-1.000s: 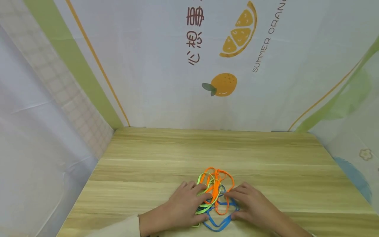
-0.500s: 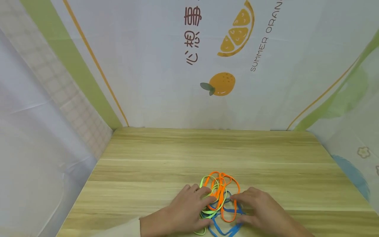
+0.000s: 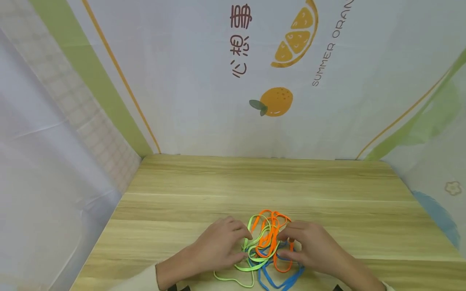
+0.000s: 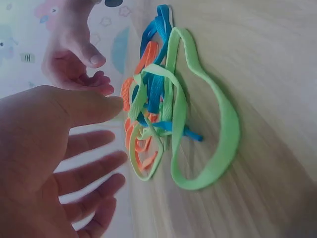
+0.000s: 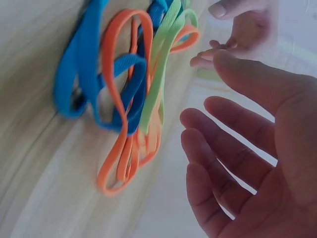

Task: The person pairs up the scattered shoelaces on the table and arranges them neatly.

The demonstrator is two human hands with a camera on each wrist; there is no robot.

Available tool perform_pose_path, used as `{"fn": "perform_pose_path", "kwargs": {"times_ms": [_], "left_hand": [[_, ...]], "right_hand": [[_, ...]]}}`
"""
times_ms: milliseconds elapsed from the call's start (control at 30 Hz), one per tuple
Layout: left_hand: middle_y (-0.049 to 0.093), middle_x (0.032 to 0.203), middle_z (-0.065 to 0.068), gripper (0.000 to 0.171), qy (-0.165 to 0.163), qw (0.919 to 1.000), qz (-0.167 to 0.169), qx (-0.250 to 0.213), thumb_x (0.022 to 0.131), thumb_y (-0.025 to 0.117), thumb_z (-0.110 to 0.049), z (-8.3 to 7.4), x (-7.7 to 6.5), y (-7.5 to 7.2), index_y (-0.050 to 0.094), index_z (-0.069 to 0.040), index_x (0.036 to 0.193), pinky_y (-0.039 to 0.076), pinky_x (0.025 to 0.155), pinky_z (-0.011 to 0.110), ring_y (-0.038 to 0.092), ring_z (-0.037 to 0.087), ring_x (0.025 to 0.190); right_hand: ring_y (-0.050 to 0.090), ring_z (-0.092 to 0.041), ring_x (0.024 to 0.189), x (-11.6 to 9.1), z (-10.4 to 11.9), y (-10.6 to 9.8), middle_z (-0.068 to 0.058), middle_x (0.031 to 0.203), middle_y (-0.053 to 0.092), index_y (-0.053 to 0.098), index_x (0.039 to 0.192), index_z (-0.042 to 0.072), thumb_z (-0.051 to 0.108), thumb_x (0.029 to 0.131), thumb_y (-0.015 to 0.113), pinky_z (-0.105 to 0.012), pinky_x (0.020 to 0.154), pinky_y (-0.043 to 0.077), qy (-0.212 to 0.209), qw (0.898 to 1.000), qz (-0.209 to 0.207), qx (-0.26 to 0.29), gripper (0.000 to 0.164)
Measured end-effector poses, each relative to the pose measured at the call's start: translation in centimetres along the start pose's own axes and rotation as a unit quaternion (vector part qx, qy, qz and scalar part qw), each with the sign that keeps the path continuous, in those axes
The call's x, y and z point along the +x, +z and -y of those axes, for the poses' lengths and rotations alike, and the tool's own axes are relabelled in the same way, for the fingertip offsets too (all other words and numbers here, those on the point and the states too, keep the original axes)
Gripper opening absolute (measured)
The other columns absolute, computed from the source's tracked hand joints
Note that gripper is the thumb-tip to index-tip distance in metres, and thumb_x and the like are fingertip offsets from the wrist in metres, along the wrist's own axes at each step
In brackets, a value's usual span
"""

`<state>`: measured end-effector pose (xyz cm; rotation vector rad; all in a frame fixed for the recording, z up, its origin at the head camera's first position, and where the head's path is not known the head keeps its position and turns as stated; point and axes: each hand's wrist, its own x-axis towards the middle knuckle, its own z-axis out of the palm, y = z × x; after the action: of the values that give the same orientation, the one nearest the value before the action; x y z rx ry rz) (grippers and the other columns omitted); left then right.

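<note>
In the head view, a white cloth (image 3: 196, 101) fills the upper middle of the frame, printed with an orange slice (image 3: 297, 41), a whole orange (image 3: 277, 102) and brown lettering (image 3: 329, 49); a green band (image 3: 91, 83) slants down the upper left, and a wood-grained table (image 3: 233, 182) spans the lower part.

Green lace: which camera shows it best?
Left wrist. The green lace is large there, with one big loop wholly in frame. Head shows it small, tangled with the orange lace and blue lace. Right wrist shows only part of it, running off the top edge.
</note>
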<state>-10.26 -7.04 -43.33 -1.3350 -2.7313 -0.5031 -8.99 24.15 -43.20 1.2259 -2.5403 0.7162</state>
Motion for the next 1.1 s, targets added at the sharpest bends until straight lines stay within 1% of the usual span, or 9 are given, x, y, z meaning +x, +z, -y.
{"fn": "perform_pose_path", "kwargs": {"times_ms": [133, 233, 367, 533, 667, 767, 900, 1000, 1100], "left_hand": [[0.072, 0.117, -0.01, 0.025, 0.022, 0.9995, -0.013, -0.016, 0.092, 0.09, -0.027, 0.2, -0.3, 0.3, 0.08, -0.023, 0.115, 0.052, 0.099, 0.035, 0.063, 0.013, 0.115], [0.071, 0.117, -0.011, 0.023, 0.046, 0.9986, -0.022, -0.014, 0.091, 0.092, -0.024, 0.2, -0.1, 0.6, 0.081, -0.024, 0.111, 0.052, 0.098, 0.033, 0.063, 0.011, 0.115], [0.071, 0.115, -0.011, 0.022, 0.082, 0.9955, -0.045, 0.018, 0.086, 0.095, -0.021, 0.2, 0.1, 1.1, 0.083, -0.025, 0.104, 0.05, 0.094, 0.028, 0.062, 0.01, 0.112], [0.069, 0.111, -0.012, 0.023, 0.113, 0.9891, -0.076, 0.055, 0.078, 0.097, -0.019, 0.5, 0.3, 1.6, 0.084, -0.028, 0.094, 0.046, 0.088, 0.024, 0.061, 0.01, 0.108], [0.068, 0.111, -0.012, 0.021, 0.119, 0.9867, -0.08, 0.077, 0.077, 0.097, -0.024, 0.5, 0.4, 1.8, 0.083, -0.03, 0.091, 0.044, 0.087, 0.023, 0.06, 0.01, 0.108], [0.068, 0.111, -0.012, 0.02, 0.124, 0.9851, -0.078, 0.091, 0.078, 0.098, -0.026, 0.5, 0.5, 2.0, 0.084, -0.031, 0.09, 0.044, 0.086, 0.023, 0.06, 0.01, 0.107], [0.068, 0.108, -0.014, 0.018, 0.133, 0.9823, -0.084, 0.102, 0.078, 0.099, -0.03, 0.5, 0.6, 2.2, 0.084, -0.032, 0.088, 0.041, 0.083, 0.02, 0.058, 0.009, 0.103], [0.067, 0.109, -0.014, 0.016, 0.131, 0.984, -0.083, 0.088, 0.08, 0.098, -0.031, 0.4, 0.6, 2.1, 0.083, -0.032, 0.086, 0.039, 0.083, 0.019, 0.058, 0.008, 0.102], [0.067, 0.11, -0.013, 0.014, 0.119, 0.989, -0.071, 0.052, 0.083, 0.096, -0.031, 0.3, 0.5, 1.9, 0.082, -0.03, 0.086, 0.041, 0.086, 0.019, 0.059, 0.008, 0.105]], "right_hand": [[0.067, -0.003, 0.082, 1.1, 0.4, 1.0, 0.012, 0.098, 0.075, 0.081, 0.101, 0.019, 0.023, 0.08, 0.099, -0.018, 0.071, 0.053, -0.031, 1.0, 0.004, 0.004, 0.028], [0.064, -0.001, 0.084, 1.9, 1.0, 1.8, 0.015, 0.097, 0.073, 0.08, 0.099, 0.023, 0.024, 0.08, 0.1, -0.018, 0.072, 0.052, -0.039, 0.999, 0.017, 0.006, 0.028], [0.062, 0.002, 0.085, 2.9, 1.7, 2.5, 0.018, 0.094, 0.071, 0.079, 0.097, 0.026, 0.025, 0.08, 0.099, -0.019, 0.074, 0.051, -0.049, 0.998, 0.034, 0.003, 0.026], [0.062, 0.005, 0.081, 3.7, 1.9, 3.3, 0.017, 0.089, 0.069, 0.08, 0.094, 0.025, 0.021, 0.078, 0.099, -0.015, 0.073, 0.047, -0.074, 0.997, 0.026, 0.015, 0.026], [0.059, 0.007, 0.079, 3.9, 1.9, 3.5, 0.017, 0.087, 0.067, 0.08, 0.093, 0.025, 0.02, 0.077, 0.099, -0.013, 0.07, 0.044, -0.076, 0.997, 0.023, 0.015, 0.026], [0.059, 0.007, 0.079, 3.9, 1.8, 3.8, 0.017, 0.087, 0.067, 0.08, 0.093, 0.025, 0.02, 0.078, 0.099, -0.012, 0.07, 0.044, -0.072, 0.997, 0.027, 0.017, 0.025], [0.057, 0.006, 0.079, 3.8, 1.9, 4.1, 0.016, 0.087, 0.067, 0.08, 0.094, 0.024, 0.021, 0.079, 0.099, -0.011, 0.069, 0.044, -0.066, 0.997, 0.036, 0.013, 0.024], [0.055, 0.006, 0.077, 3.9, 2.0, 4.1, 0.016, 0.088, 0.065, 0.08, 0.094, 0.024, 0.024, 0.081, 0.099, -0.01, 0.068, 0.043, -0.056, 0.997, 0.043, 0.013, 0.023], [0.055, 0.005, 0.077, 3.8, 2.1, 4.1, 0.016, 0.089, 0.064, 0.08, 0.094, 0.024, 0.027, 0.081, 0.1, -0.01, 0.069, 0.043, -0.043, 0.998, 0.047, 0.028, 0.023]]}}
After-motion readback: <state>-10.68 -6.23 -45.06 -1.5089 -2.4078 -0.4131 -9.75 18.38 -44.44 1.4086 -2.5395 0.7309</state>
